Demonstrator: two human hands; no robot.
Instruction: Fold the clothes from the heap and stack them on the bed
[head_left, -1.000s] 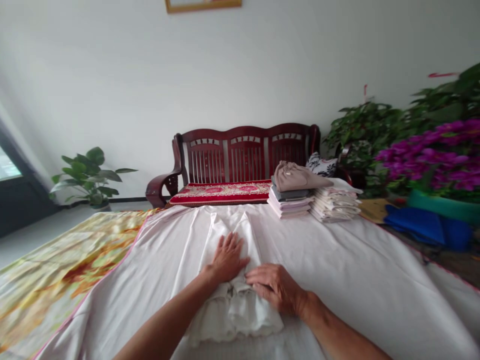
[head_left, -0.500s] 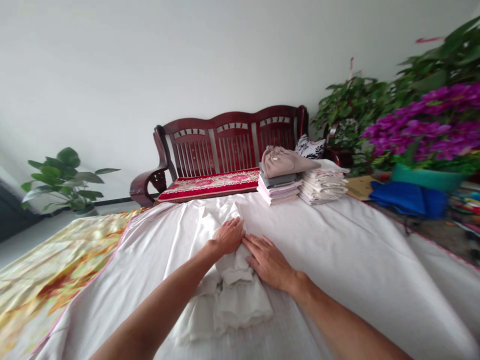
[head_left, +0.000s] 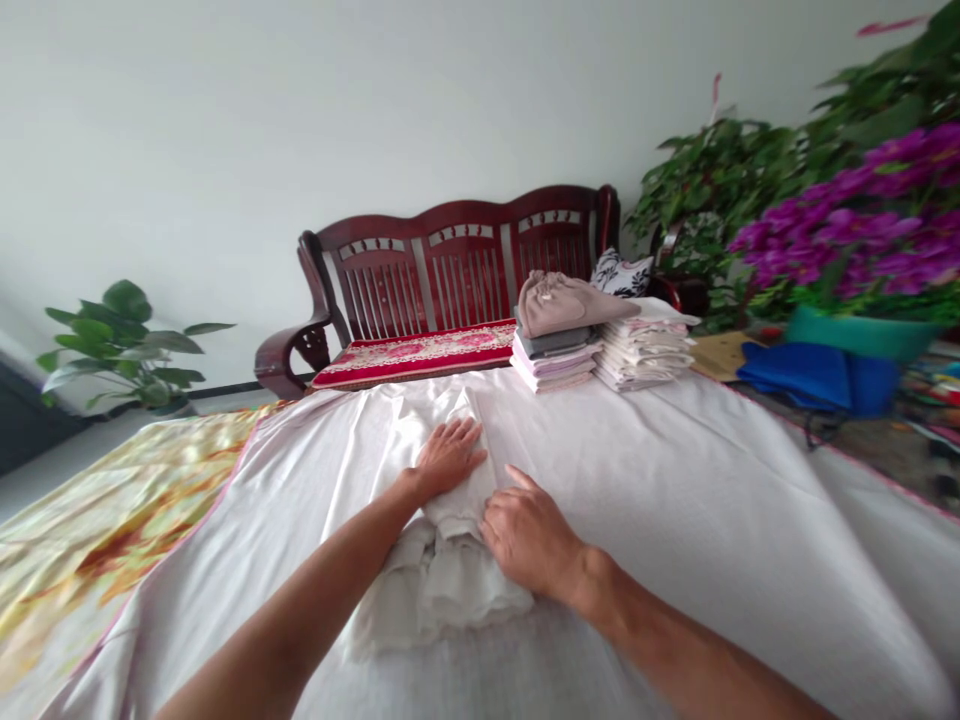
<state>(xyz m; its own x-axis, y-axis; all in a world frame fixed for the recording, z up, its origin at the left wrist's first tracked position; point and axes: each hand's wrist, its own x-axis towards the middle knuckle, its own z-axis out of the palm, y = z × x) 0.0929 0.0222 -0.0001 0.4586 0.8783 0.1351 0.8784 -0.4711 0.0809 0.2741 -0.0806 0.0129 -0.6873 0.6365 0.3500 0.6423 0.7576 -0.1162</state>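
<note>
A white ruffled garment [head_left: 457,590] lies partly folded on the white sheet, its frilled ends toward me. My left hand [head_left: 450,455] rests flat on the upper part of it, fingers spread. At the garment's right edge, by a gathered frill, my right hand [head_left: 529,530] has its fingers curled in against the cloth and one finger sticking out. The pinched fingertips are partly hidden by the hand itself.
The white sheet [head_left: 675,520] spreads under everything. Folded clothes [head_left: 559,350] and a second pile [head_left: 645,345] stand at its far right edge. Behind is a wooden bench [head_left: 450,255]. A yellow patterned cloth [head_left: 127,530] lies left; blue fabric [head_left: 802,378] and purple flowers [head_left: 847,225] are right.
My left hand has shifted slightly up and left, its fingers spreading. My right hand has come down toward the frill, and its flat fingers have curled onto the garment's edge.
</note>
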